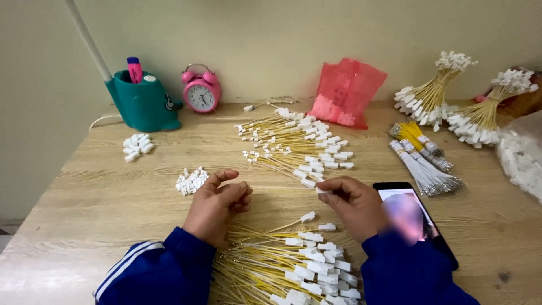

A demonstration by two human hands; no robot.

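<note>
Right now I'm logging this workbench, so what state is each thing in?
Left hand: loosely curled, pinching one thin yellow wire.
Right hand: fingertips closed on that wire's white plastic connector.
Black smartphone: flat, screen lit.
Pink twin-bell alarm clock: upright.
Pink plastic bag: standing, crumpled.
Pink marker: capped, upright in teal holder.
Loose wire pile nearest the sleeves: unbundled.

Phone (395, 189) screen blurred (wire pile (288, 268) cut off below)
</note>
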